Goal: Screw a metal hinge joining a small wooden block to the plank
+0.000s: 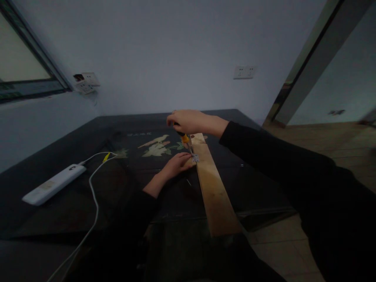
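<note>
My right hand (pixel 188 120) is wrapped round the black and yellow handle of a screwdriver (pixel 185 139), its shaft slanting down to the right. The tip meets a small silver metal piece (pixel 196 158) at the left edge of a long wooden board (pixel 216 188). Fingers of my left hand (pixel 178 163) are closed against that metal piece and the board's edge, steadying them; the fingertips are partly hidden. The board lies lengthwise on a dark table, its near end jutting past the table edge. A thin, light-coloured sliver (pixel 188 182), perhaps a screw, rests beside it.
A white power strip (pixel 54 184) with a cable (pixel 96 207) and yellow tag (pixel 106 157) lies on the left of the dark table (pixel 117 129). Bird and flower decoration (pixel 155 147) marks its top. Wall sockets (pixel 243 72) are behind; tiled floor (pixel 282 243) shows at right.
</note>
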Demonstrator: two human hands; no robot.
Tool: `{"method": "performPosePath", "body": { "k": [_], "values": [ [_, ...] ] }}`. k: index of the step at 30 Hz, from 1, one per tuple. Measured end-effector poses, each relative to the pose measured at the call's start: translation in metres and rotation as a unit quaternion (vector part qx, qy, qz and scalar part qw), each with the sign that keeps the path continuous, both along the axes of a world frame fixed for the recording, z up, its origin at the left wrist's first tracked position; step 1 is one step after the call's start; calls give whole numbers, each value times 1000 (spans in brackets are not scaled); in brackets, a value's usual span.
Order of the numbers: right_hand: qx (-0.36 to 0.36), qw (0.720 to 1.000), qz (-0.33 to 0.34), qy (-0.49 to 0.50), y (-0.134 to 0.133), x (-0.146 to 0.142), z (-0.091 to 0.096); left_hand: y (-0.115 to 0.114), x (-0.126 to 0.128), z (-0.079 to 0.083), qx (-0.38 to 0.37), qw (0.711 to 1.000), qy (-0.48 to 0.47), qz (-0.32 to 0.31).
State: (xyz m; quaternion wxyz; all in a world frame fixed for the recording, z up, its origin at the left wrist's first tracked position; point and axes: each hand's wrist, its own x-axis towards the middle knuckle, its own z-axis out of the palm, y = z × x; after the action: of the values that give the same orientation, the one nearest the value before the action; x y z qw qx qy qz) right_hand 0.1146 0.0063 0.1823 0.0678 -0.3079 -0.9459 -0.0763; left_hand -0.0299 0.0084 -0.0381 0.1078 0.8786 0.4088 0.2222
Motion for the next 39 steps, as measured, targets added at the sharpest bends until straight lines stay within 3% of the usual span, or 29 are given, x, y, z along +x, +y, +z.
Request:
{"method": "performPosePath", "body": {
  "k": [7, 14, 21, 30, 36, 39],
  "values": [
    [110, 993, -50, -8, -2, -5, -11, -1, -1, 1, -4, 1000, -7, 9],
    [16, 1000, -17, 4, 1, -3, -3, 1, -1, -2, -4, 1000, -21, 2],
    [91, 995, -37, 16, 1, -4, -11, 0, -1, -2, -10, 999, -32, 8],
    [0, 1000, 19, 25, 1, -7, -10, 0, 0, 1, -4, 999, -32, 2],
    [75, 997, -2, 8, 0, -15, -16, -1, 1, 4, 1, 999, -38, -3],
    [66, 998, -11, 1, -2, -19, -15, -1, 1, 4, 2, 999, -43, 0]
  ]
}}
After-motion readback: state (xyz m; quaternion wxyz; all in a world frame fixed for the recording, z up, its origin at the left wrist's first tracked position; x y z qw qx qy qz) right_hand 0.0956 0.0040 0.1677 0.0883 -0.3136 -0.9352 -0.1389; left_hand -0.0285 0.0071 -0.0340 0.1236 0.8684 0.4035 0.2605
